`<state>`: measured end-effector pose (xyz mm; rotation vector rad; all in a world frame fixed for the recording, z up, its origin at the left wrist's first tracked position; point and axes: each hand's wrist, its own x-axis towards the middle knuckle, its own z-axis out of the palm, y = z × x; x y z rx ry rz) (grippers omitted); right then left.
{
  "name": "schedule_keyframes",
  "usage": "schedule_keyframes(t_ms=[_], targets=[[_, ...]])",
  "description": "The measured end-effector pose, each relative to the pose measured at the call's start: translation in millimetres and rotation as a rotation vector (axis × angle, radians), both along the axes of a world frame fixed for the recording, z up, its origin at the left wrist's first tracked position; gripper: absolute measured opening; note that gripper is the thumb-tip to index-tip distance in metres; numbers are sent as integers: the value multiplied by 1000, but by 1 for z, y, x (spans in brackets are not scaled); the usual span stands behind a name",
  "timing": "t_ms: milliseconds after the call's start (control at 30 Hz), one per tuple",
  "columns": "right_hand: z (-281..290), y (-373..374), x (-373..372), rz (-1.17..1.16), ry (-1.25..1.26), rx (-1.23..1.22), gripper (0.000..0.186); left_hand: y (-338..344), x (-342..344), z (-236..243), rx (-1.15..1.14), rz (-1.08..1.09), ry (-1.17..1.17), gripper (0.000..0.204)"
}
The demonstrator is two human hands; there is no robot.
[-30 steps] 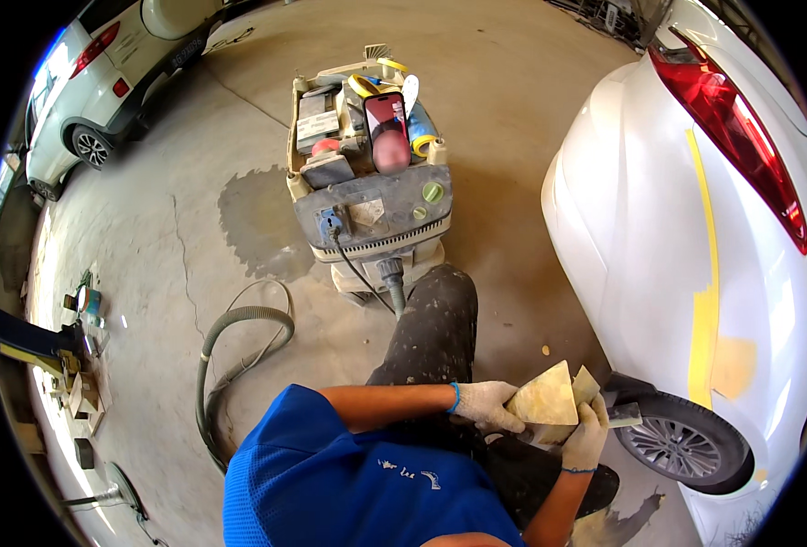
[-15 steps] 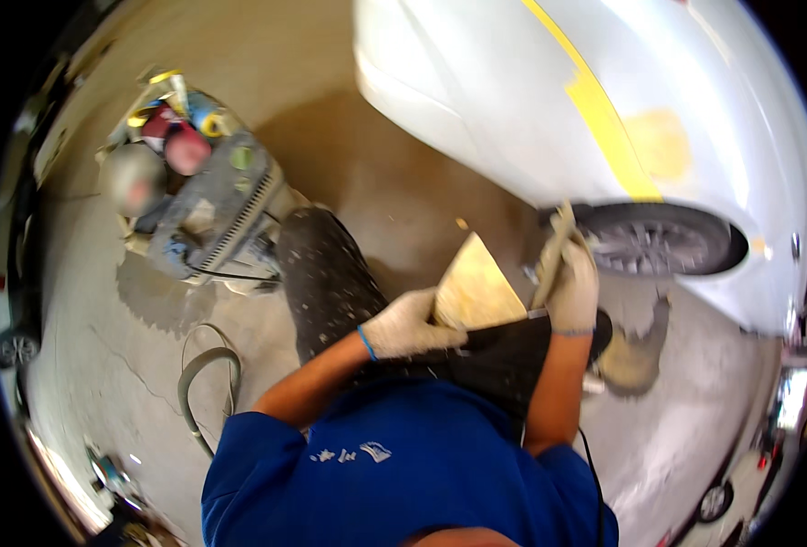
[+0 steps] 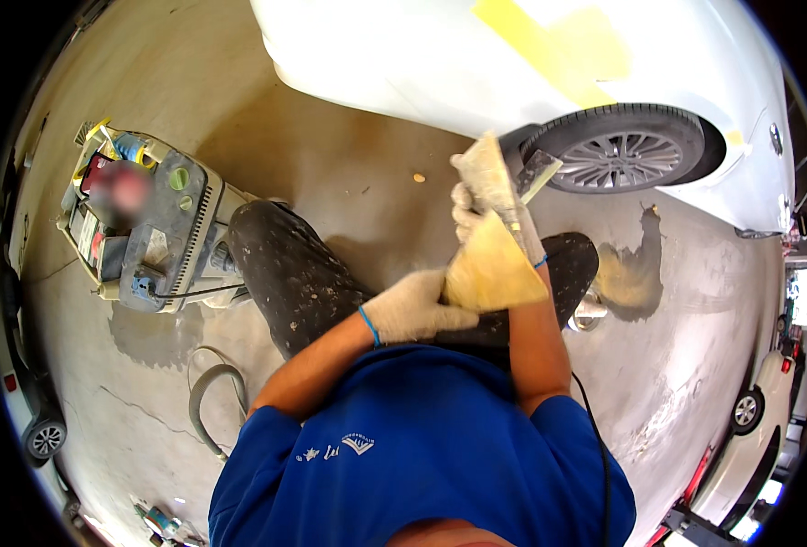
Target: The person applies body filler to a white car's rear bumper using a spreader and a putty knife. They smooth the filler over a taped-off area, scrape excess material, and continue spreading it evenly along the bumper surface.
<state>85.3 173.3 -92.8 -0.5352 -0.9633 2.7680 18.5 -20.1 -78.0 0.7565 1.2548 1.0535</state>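
My left hand (image 3: 413, 308), in a pale work glove, is closed on the edge of a yellow, putty-smeared plate (image 3: 499, 272) above my lap. My right hand (image 3: 465, 214), gloved too, grips a flat putty-coated blade (image 3: 488, 173) held upright beyond the plate. Its fingers wrap the blade's left edge, while the plate and blade cover most of the palm. A dark, thin scraper end (image 3: 538, 173) sticks out to the right of that hand; whether it belongs to the same tool I cannot tell. Plate and blade overlap in view; contact between them is unclear.
Ahead stands a white car (image 3: 403, 64) with a yellow patch (image 3: 568, 55) above its wheel (image 3: 618, 150). A grey wheeled machine (image 3: 162, 237) carrying supplies is at the left, near a hose (image 3: 205, 392). A tan smear (image 3: 627, 278) marks the floor at right.
My right hand has come left and turned, bringing its blade up behind the yellow plate. The plate has tilted and moved slightly right. The view has shifted, so the car sits higher.
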Motion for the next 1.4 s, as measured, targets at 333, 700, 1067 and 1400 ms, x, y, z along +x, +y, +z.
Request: schedule_keyframes(t_ms=[333, 700, 1067, 1400], targets=[[-22, 8, 27, 26, 226, -269, 52, -1, 10, 15, 70, -121, 54, 68], [-14, 6, 40, -41, 180, 98, 40, 6, 30, 13, -46, -256, 151, 78], [-31, -13, 36, -109, -66, 432, 39, 1, 3, 25, -108, -49, -12, 65], [-75, -57, 12, -269, -224, 361, 38, 20, 20, -27, 184, 404, 44, 47]])
